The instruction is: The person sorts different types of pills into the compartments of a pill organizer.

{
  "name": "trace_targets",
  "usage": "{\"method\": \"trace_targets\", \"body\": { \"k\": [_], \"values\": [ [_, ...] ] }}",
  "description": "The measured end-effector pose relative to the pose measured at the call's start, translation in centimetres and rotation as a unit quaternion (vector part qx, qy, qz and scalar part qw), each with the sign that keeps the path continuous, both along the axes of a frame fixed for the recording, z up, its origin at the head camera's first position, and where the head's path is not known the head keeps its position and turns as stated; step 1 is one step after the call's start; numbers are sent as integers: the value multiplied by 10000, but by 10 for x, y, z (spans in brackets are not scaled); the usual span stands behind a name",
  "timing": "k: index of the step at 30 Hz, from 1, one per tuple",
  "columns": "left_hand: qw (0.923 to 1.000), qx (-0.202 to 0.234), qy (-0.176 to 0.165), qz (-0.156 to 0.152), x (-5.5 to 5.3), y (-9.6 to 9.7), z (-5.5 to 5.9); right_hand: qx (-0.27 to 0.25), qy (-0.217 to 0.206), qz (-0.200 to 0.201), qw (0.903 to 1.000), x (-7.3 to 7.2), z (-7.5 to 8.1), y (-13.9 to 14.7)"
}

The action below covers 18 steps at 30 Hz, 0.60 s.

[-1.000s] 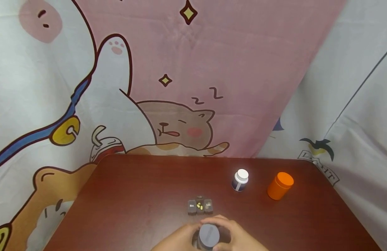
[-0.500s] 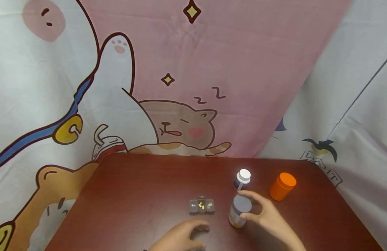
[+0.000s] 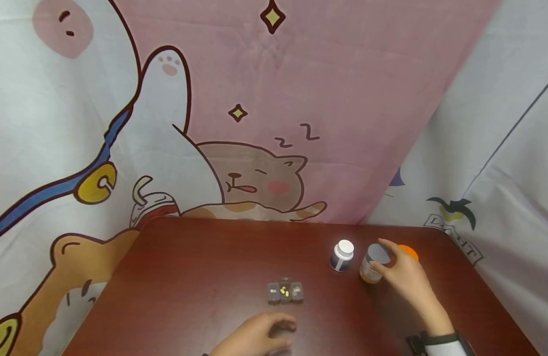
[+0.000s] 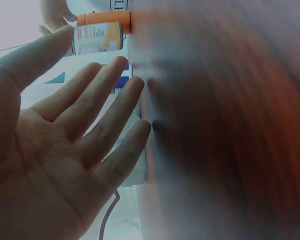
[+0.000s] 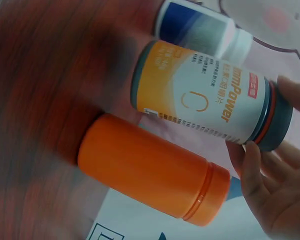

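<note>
My right hand (image 3: 409,279) holds a supplement bottle (image 5: 205,92) by its dark grey lid, thumb and fingers around it. Its label is white and orange. The bottle stands upright between a white-capped bottle (image 3: 342,256) and an orange bottle (image 5: 150,167); whether its base touches the table I cannot tell. In the head view the right hand hides most of the orange bottle. My left hand (image 3: 256,336) is at the front of the table with fingers relaxed and nothing in them. Beyond it lies a small pill organizer (image 3: 274,293), yellow pills in its middle compartment.
The dark red-brown table (image 3: 202,272) runs back to a cartoon-printed cloth (image 3: 345,99) behind it. A pale cloth (image 3: 518,198) hangs along the right side.
Both hands were around the grey-lidded bottle at the front. The left let go and stayed there; the right carried the bottle back and right, between the other two bottles.
</note>
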<state>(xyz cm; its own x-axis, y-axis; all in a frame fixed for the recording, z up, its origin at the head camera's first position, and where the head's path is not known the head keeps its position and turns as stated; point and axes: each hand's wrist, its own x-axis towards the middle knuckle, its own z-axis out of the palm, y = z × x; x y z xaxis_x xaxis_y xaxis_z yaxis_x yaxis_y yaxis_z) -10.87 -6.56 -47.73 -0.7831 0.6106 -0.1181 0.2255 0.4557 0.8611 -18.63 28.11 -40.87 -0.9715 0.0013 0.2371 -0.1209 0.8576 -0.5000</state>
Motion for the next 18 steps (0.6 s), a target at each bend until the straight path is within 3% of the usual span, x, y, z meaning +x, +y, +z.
{"method": "trace_targets", "body": {
  "k": [10, 18],
  "values": [
    [9995, 12, -320, -3, -1, 1, -1, 12, 380, -212, 9991, -15, -16, -9],
    [9999, 148, -64, 50, 2, -1, -1, 211, 638, -330, 9972, -17, -21, -13]
  ]
}}
